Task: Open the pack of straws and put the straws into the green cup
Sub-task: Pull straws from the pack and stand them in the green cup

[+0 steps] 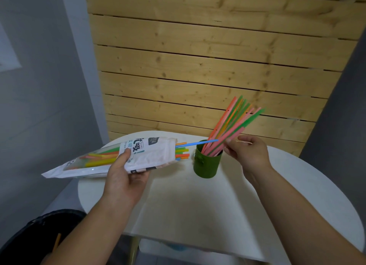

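The green cup (206, 165) hides the straws' (233, 122) lower ends.

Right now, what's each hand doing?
Left hand: holding the pack.
Right hand: fingers at the straws in the cup; grip cannot be told.

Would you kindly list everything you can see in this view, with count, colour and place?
pack of straws: one, white with a clear window, held above the table's left edge, open end towards the cup
straws in the pack: several, yellow, orange, green, ends poking out of the open end
blue straw: one, sticking out furthest, tip over the cup
green cup: one, upright on the table
straws in the cup: many, pink, orange, green, leaning right
table: one, white, round
slatted wall: one, pale wood, behind the table
bin: one, black, bottom left
left hand: grips the pack
right hand: fingertips at the cup's straws; a pinch is unclear
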The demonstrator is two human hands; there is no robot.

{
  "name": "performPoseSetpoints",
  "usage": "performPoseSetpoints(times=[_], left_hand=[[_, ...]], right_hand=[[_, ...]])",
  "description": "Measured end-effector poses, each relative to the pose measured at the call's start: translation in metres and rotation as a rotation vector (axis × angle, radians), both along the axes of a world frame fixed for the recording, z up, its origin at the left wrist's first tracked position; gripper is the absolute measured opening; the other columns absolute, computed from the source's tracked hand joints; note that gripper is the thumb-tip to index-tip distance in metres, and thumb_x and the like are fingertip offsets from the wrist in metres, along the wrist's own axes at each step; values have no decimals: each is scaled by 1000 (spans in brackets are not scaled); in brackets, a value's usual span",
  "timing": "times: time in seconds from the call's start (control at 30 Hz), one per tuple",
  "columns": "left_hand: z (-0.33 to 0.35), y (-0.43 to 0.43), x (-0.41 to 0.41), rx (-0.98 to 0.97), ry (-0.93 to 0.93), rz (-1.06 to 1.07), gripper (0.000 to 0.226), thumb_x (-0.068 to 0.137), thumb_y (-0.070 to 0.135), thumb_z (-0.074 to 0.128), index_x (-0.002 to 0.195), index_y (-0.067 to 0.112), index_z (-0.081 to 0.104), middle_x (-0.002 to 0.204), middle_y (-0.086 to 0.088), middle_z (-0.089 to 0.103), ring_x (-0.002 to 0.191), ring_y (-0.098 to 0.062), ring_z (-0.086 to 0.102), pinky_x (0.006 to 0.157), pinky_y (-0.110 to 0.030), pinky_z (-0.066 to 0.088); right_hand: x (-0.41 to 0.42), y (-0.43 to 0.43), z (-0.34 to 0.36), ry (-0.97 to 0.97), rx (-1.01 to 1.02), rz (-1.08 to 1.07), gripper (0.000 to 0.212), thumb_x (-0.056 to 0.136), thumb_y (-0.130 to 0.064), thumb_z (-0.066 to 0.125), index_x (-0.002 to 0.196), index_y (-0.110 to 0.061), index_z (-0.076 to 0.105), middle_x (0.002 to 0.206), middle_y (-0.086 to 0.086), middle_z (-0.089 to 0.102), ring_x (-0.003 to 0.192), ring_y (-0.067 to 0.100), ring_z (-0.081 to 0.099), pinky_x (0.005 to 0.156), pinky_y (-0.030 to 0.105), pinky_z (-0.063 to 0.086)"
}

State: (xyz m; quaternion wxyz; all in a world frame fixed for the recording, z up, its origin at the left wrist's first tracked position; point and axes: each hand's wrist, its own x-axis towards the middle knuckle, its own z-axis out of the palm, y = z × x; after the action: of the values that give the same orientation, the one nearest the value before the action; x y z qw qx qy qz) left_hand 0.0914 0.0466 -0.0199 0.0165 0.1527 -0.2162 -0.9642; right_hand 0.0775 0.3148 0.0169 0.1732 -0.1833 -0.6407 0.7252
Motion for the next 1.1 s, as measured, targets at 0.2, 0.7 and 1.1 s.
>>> performPoseSetpoints(times=[0.2,0.7,1.1], left_hand=[[2,5,4,-9,-14,-16,36,100,12,63,135,10,61,118,-11,79,111,-27,75,74,-47,66],[16,29,21,-107,76,-142,27,99,14,64,125,11,67,108,-9,81,90,-21,80,68,-37,66],[19,27,21,-135,80,-121,28,98,13,65,126,11,66,106,-9,82,89,-21,80,68,-38,66]], right_hand=[[12,1,0,-191,59,61,19,90,2,65,102,-3,51,83,17,58,69,27,64,70,38,60],[36,-43,-8,-124,-94,428,25,92,-28,69,103,-6,73,89,14,68,82,26,59,65,33,53],[40,-41,-4,-71,-126,457,11,91,-24,68,99,-17,71,81,3,73,69,17,69,59,29,57]])
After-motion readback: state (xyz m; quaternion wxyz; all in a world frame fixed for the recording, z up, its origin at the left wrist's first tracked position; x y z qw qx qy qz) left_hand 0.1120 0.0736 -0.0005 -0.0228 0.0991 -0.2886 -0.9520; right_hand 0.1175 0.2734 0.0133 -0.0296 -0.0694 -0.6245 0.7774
